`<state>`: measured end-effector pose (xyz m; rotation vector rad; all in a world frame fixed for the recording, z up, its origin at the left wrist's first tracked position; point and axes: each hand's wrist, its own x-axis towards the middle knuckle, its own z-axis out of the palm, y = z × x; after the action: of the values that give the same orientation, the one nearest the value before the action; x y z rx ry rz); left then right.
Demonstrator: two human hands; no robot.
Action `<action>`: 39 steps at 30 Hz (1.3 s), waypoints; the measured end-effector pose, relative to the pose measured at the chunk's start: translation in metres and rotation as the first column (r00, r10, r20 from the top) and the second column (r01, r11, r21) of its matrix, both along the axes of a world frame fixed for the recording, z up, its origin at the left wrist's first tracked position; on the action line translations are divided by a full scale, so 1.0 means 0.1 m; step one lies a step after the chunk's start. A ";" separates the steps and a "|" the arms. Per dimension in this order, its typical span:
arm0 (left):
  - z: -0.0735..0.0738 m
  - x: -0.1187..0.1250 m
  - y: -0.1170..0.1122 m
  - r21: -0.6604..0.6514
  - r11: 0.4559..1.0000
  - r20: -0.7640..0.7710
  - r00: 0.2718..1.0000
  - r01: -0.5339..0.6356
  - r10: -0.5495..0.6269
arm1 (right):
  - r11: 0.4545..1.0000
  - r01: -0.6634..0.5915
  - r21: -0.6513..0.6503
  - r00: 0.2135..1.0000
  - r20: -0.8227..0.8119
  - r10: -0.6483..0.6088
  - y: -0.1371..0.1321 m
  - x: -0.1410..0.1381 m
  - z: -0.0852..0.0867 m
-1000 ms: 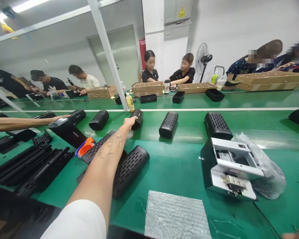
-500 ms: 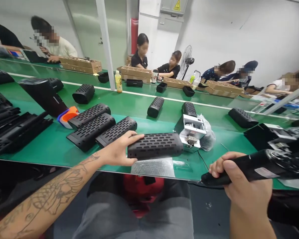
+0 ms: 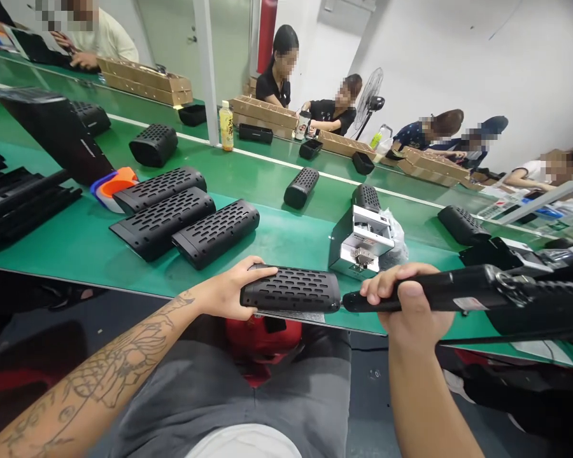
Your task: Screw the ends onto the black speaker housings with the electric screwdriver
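Note:
My left hand (image 3: 229, 294) grips the left end of a black perforated speaker shell (image 3: 291, 297), held level over the near edge of the green belt (image 3: 90, 245). My right hand (image 3: 405, 304) is wrapped round a long black inner part (image 3: 463, 296), whose left tip points at the shell's right end, nearly touching it. Three more perforated shells (image 3: 181, 213) lie side by side on the belt to the left.
A black and silver machine (image 3: 360, 238) with a plastic bag stands on the belt ahead. More shells (image 3: 302, 186), an orange tape holder (image 3: 112, 186) and black strips (image 3: 19, 203) lie around. Several people sit at cardboard trays (image 3: 146, 79) across the belt. A bottle (image 3: 226, 126) stands by a post.
My left hand reached across the belt, took a shell and brought it back to the near edge. My right hand came up with the inner part, its tip now close to the shell.

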<state>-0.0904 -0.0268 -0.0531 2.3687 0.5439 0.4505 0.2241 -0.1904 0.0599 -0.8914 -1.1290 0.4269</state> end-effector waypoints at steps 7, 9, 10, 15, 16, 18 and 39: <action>-0.01 0.01 -0.02 -0.026 1.000 0.010 1.000 -0.009 0.009 | 0.980 -0.152 -0.125 0.988 0.014 0.155 0.14 0.01 -0.04; -0.02 0.01 -0.02 -0.042 0.999 0.006 1.000 -0.020 0.020 | 0.972 -0.194 -0.134 0.981 -0.001 0.196 0.14 0.02 -0.05; -0.02 0.02 -0.02 -0.047 0.999 0.004 1.000 -0.026 0.026 | 0.966 -0.220 -0.137 0.975 -0.009 0.221 0.14 0.03 -0.05; -0.01 0.03 -0.02 -0.047 0.999 0.011 1.000 -0.026 0.027 | 0.933 -0.319 -0.166 0.947 -0.018 0.321 0.14 0.05 -0.06; -0.01 0.03 -0.03 -0.045 0.999 0.013 1.000 -0.026 0.027 | 0.931 -0.322 -0.173 0.946 -0.011 0.325 0.15 0.05 -0.06; -0.01 0.04 -0.03 -0.044 0.999 0.017 0.999 -0.029 0.030 | 0.927 -0.326 -0.185 0.943 0.005 0.332 0.16 0.06 -0.08; -0.62 0.14 -0.22 0.152 0.971 0.424 0.899 -0.186 0.106 | 0.959 0.251 0.132 0.942 0.195 -0.273 1.03 1.16 -0.18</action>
<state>-0.0767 -0.0485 -0.1155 2.3167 0.4970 1.0885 0.3405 -0.0875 0.0418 -0.9952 -1.1944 0.0518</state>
